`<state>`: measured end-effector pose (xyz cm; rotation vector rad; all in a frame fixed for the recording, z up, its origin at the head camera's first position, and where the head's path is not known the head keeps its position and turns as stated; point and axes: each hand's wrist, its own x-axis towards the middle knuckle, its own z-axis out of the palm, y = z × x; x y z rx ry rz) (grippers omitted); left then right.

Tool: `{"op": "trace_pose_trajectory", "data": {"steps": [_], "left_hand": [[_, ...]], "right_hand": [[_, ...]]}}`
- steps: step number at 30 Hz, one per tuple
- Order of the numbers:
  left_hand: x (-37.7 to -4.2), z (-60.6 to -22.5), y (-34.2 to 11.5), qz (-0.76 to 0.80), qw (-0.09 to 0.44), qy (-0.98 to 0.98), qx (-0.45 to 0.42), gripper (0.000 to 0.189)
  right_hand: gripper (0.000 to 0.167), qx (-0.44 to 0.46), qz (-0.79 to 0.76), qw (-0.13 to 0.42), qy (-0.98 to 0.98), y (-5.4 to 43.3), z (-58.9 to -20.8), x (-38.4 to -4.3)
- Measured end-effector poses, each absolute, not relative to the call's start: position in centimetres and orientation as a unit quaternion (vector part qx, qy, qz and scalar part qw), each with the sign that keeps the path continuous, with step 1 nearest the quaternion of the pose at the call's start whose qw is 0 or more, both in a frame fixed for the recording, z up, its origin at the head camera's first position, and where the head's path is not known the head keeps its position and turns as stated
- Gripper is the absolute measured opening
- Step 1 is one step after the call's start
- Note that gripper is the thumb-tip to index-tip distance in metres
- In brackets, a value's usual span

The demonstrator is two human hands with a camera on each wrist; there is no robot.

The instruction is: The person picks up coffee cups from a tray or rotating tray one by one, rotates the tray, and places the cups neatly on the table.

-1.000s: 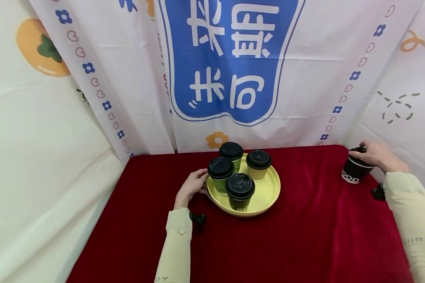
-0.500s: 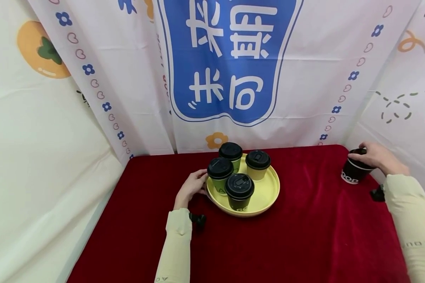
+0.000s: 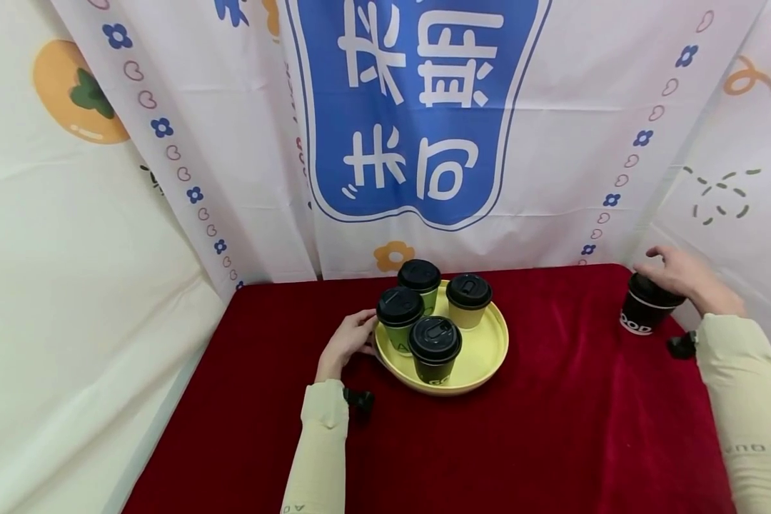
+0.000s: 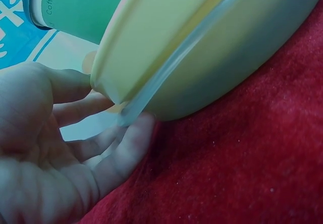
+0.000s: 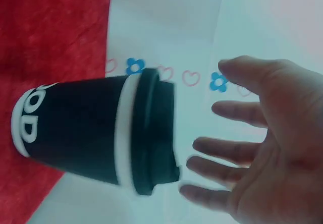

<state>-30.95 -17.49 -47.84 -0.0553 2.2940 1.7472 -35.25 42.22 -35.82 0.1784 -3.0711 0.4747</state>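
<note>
A yellow round tray [image 3: 488, 357] sits on the table with several black-lidded paper cups standing in it. My left hand [image 3: 348, 339] grips the tray's left rim; in the left wrist view the thumb lies at the upper edge and fingers reach below it. Far to the right stands a black paper cup [image 3: 644, 314] with white lettering and a black lid [image 5: 154, 133]. Just above that lid is my right hand [image 3: 681, 275], its fingers spread. The right wrist view shows a gap between these fingertips and the lid.
Dark red cloth [image 3: 552, 442] covers the table. White printed curtains [image 3: 552, 178] hang behind and at both sides. In the tray, a dark-green cup [image 3: 434, 368] stands in front, a tan cup [image 3: 467, 314] at right, and two green cups at left, one a front-left cup [image 3: 398, 337].
The right hand has let go of the black cup and lifted slightly off its lid, fingers opening. The cup remains in place. The left hand and tray have not moved.
</note>
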Motion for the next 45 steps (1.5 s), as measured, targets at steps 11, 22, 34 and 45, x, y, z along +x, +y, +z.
{"op": "trace_pose_trajectory", "data": {"steps": [11, 22, 34, 45], "left_hand": [[-30.8, -47.9, -17.3, 0.602, 0.131, 0.787, -0.025, 0.042], [-31.1, -48.0, -17.2, 0.599, 0.125, 0.791, -0.023, 0.041], [-31.1, -48.3, -17.4, 0.596, 0.121, 0.794, -0.023, 0.041], [-31.1, -48.1, -17.5, 0.598, 0.129, 0.791, -0.025, 0.041]], "right_hand": [[0.058, 0.085, 0.146, 0.021, -0.985, 39.9, -34.9, -35.1], [0.06, 0.105, 0.208, 0.037, -0.972, 35.2, -34.5, -34.5], [0.055, 0.137, 0.292, 0.007, -0.947, 29.5, -37.2, -34.4], [0.051, 0.117, 0.349, -0.037, -0.929, 25.5, -40.7, -34.8]]}}
